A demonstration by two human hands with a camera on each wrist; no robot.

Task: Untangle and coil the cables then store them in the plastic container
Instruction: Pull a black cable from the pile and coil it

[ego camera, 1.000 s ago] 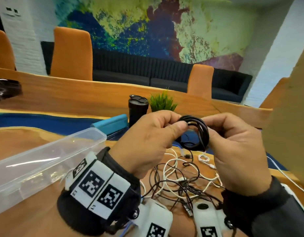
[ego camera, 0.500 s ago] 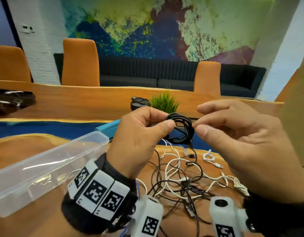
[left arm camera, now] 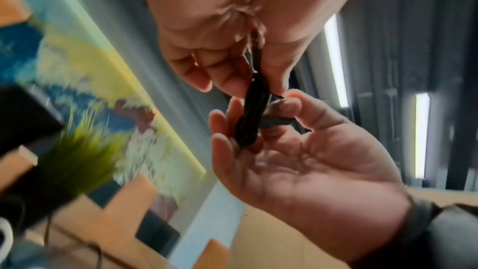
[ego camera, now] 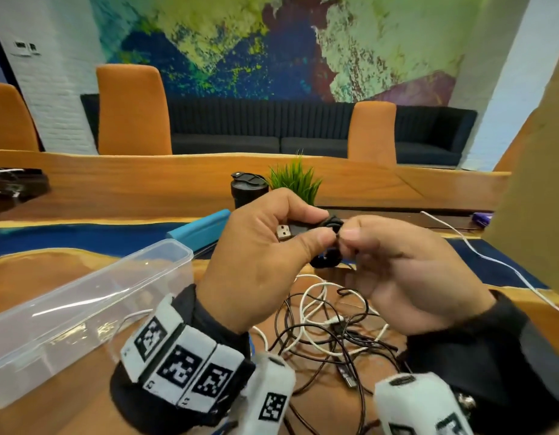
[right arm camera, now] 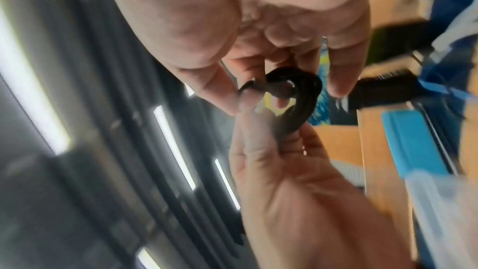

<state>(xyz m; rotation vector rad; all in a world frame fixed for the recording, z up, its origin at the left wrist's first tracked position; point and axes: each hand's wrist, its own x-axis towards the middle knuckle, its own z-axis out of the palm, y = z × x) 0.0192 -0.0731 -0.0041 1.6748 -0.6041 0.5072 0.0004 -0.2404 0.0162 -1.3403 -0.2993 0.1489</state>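
A black cable [ego camera: 327, 261] is wound into a small tight bundle and held in the air between both hands. Its USB plug [ego camera: 284, 232] sticks out to the left. My left hand [ego camera: 315, 226] pinches the bundle between thumb and forefinger just behind the plug. From the right, my right hand [ego camera: 350, 237] pinches a strand at the bundle's side. The left wrist view shows the bundle [left arm camera: 252, 114] edge-on between the fingers of both hands. A tangle of black and white cables [ego camera: 328, 328] lies on the table below. The clear plastic container [ego camera: 83, 302] stands open at the left.
A blue case [ego camera: 199, 230], a black tumbler [ego camera: 248, 189] and a small green plant [ego camera: 295, 180] stand beyond the hands. A white cable [ego camera: 491, 262] runs off to the right. Orange chairs and a dark sofa stand beyond the table's far edge.
The black coil was a round open loop; now it is squeezed into a tight bundle with the USB plug pointing left. My right fingers have closed in on it again.
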